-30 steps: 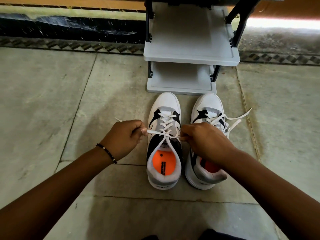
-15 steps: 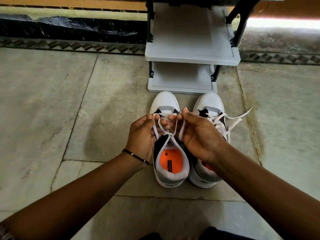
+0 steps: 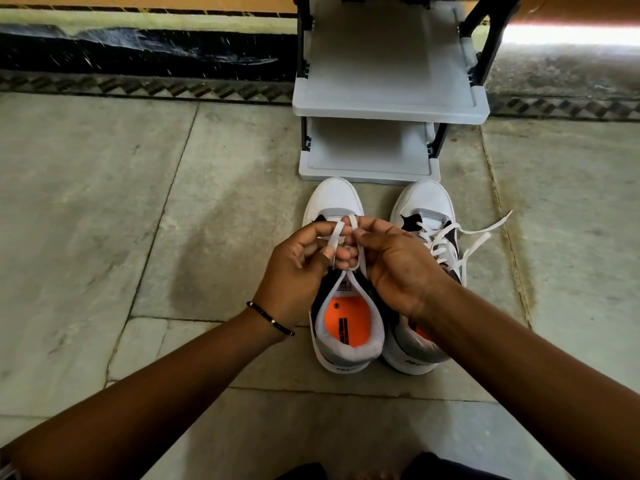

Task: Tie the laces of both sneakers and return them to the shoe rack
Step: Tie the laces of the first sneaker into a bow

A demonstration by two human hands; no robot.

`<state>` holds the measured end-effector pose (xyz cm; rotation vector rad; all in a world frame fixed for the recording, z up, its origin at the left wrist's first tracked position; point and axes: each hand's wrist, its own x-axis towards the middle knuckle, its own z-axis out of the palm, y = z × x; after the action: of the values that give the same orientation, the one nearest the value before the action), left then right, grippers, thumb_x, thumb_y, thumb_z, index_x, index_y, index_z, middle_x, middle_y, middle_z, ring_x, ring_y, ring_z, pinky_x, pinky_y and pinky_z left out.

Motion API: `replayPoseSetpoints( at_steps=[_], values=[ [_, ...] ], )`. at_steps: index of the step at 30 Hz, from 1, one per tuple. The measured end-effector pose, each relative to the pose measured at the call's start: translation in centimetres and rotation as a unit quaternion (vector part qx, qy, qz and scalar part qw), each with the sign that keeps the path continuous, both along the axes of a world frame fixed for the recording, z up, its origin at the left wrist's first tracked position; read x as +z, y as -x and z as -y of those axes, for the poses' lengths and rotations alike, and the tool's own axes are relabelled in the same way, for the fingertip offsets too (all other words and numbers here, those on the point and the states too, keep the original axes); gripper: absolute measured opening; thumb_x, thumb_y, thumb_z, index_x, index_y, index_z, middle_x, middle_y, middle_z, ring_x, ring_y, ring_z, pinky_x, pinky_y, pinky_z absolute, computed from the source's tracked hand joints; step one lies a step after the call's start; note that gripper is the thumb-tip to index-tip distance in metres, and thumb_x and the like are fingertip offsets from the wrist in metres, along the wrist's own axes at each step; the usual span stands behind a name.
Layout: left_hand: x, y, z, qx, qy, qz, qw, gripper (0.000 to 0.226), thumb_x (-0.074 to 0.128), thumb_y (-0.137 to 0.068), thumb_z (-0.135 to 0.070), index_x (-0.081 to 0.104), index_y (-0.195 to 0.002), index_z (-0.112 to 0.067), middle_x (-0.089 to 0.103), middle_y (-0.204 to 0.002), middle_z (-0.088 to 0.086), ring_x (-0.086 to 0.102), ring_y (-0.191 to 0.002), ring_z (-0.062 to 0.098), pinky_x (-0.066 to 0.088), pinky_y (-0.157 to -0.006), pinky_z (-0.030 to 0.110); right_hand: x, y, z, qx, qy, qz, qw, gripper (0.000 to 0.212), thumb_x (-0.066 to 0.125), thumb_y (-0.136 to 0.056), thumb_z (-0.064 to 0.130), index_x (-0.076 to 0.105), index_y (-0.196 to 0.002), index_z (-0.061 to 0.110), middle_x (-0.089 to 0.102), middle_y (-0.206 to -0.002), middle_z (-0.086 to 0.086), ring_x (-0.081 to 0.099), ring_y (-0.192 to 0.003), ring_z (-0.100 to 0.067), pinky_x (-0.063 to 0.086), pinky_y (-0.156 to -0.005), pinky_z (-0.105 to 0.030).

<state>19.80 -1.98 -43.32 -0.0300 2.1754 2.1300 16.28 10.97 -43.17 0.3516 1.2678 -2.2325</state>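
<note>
Two white, grey and black sneakers stand side by side on the stone floor, toes toward the rack. Over the left sneaker [image 3: 334, 199], which has an orange insole, my left hand [image 3: 298, 268] and my right hand [image 3: 398, 265] meet, each pinching a white lace [image 3: 334, 233] folded into loops between the fingers. The right sneaker [image 3: 427, 202] sits partly under my right wrist; its laces [image 3: 481, 242] lie loose and trail off to the right. The grey two-shelf shoe rack [image 3: 391, 109] stands just beyond the toes, both shelves bare.
A dark wall base with a patterned tile strip [image 3: 138, 88] runs behind the rack. Stone floor slabs [image 3: 86, 202] spread left and right of the shoes. My dark-clothed knees [image 3: 433, 469] show at the bottom edge.
My hands came together from pulling the lace ends apart, rose above the left sneaker's tongue, and now fold the lace into loops. The right sneaker has not moved.
</note>
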Motion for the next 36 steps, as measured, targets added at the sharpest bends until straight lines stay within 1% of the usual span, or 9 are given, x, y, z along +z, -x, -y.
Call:
replayPoseSetpoints(
  at_steps=[5, 8, 11, 18, 21, 23, 30, 34, 36],
  values=[
    [-0.1, 0.4, 0.6, -0.052, -0.015, 0.017, 0.998, 0.02, 0.049, -0.087, 0.008, 0.05, -0.095, -0.011, 0.071, -0.071, 0.0, 0.066, -0.062, 0.003, 0.049, -0.061, 0.011, 0.0, -0.3, -0.1, 0.006, 0.008, 0.011, 1.0, 0.032, 0.033, -0.089, -0.013, 0.058, -0.108, -0.005, 0.059, -0.077, -0.018, 0.057, -0.049, -0.016, 0.051, -0.049, -0.026],
    [-0.6, 0.9, 1.2, -0.069, -0.038, 0.055, 0.995, 0.024, 0.051, -0.085, 0.008, 0.042, -0.089, -0.014, 0.074, -0.064, -0.004, 0.068, -0.061, 0.008, 0.054, -0.065, 0.018, 0.1, -0.3, -0.2, 0.003, -0.005, -0.004, 1.0, 0.03, 0.038, -0.086, -0.017, 0.059, -0.101, -0.002, 0.056, -0.077, -0.019, 0.056, -0.048, -0.018, 0.05, -0.049, -0.028],
    [-0.8, 1.2, 1.5, -0.091, -0.029, 0.061, 0.994, 0.019, 0.054, -0.084, 0.008, 0.048, -0.088, -0.01, 0.075, -0.066, -0.004, 0.069, -0.063, 0.011, 0.055, -0.067, 0.02, -0.1, -0.2, -0.4, -0.02, -0.043, -0.007, 0.999, 0.027, 0.044, -0.08, -0.02, 0.055, -0.094, 0.0, 0.06, -0.073, -0.016, 0.058, -0.047, -0.019, 0.052, -0.043, -0.025],
    [-0.6, 1.8, 1.8, -0.113, -0.012, 0.079, 0.99, 0.02, 0.06, -0.079, 0.006, 0.046, -0.085, -0.007, 0.075, -0.068, -0.001, 0.072, -0.069, 0.018, 0.058, -0.072, 0.027, -1.2, -0.1, -0.3, -0.028, -0.023, 0.004, 0.999, 0.019, 0.053, -0.08, -0.014, 0.062, -0.082, 0.002, 0.07, -0.063, -0.006, 0.063, -0.051, -0.017, 0.054, -0.044, -0.026],
    [-0.5, 2.1, 1.7, -0.109, 0.022, 0.089, 0.99, 0.027, 0.066, -0.077, -0.001, 0.046, -0.096, -0.003, 0.075, -0.068, -0.002, 0.072, -0.072, 0.019, 0.057, -0.078, 0.031, -1.0, -0.1, -0.7, -0.004, -0.067, -0.03, 0.997, 0.014, 0.057, -0.079, -0.013, 0.065, -0.078, -0.001, 0.067, -0.06, -0.007, 0.061, -0.053, -0.021, 0.055, -0.047, -0.026],
    [-0.5, 2.2, 1.6, -0.104, 0.019, 0.093, 0.99, 0.025, 0.065, -0.077, 0.0, 0.049, -0.097, 0.0, 0.074, -0.066, -0.004, 0.072, -0.069, 0.016, 0.058, -0.071, 0.025, -0.7, 0.1, -1.0, 0.033, -0.12, -0.069, 0.99, 0.009, 0.059, -0.079, -0.011, 0.066, -0.082, -0.007, 0.066, -0.068, -0.017, 0.06, -0.061, -0.027, 0.058, -0.054, -0.028],
    [-0.5, 2.4, 1.6, -0.076, -0.01, 0.1, 0.992, 0.014, 0.06, -0.08, 0.004, 0.05, -0.079, -0.006, 0.071, -0.055, -0.008, 0.068, -0.056, 0.005, 0.051, -0.055, 0.012, 1.0, 1.2, -2.7, 0.238, -0.228, -0.212, 0.92, 0.027, 0.058, -0.08, -0.011, 0.065, -0.104, 0.001, 0.07, -0.097, -0.02, 0.069, -0.09, -0.024, 0.055, -0.079, -0.024],
    [-0.7, 2.4, 1.5, -0.075, 0.002, 0.068, 0.995, 0.012, 0.06, -0.081, 0.003, 0.051, -0.082, -0.005, 0.07, -0.057, -0.008, 0.068, -0.055, 0.004, 0.05, -0.054, 0.011, 0.5, 1.1, -2.2, 0.188, -0.299, -0.282, 0.892, 0.014, 0.071, -0.076, 0.006, 0.07, -0.089, 0.007, 0.071, -0.085, -0.024, 0.068, -0.079, -0.039, 0.057, -0.079, -0.047],
    [-0.6, 2.4, 1.5, -0.08, 0.002, 0.044, 0.996, 0.015, 0.058, -0.082, 0.003, 0.05, -0.079, -0.009, 0.071, -0.06, -0.005, 0.068, -0.057, 0.006, 0.052, -0.056, 0.013, 0.3, 1.0, -1.9, 0.145, -0.311, -0.301, 0.89, 0.008, 0.071, -0.076, 0.005, 0.07, -0.084, 0.004, 0.07, -0.078, -0.023, 0.067, -0.069, -0.03, 0.056, -0.07, -0.038]
  ],
)
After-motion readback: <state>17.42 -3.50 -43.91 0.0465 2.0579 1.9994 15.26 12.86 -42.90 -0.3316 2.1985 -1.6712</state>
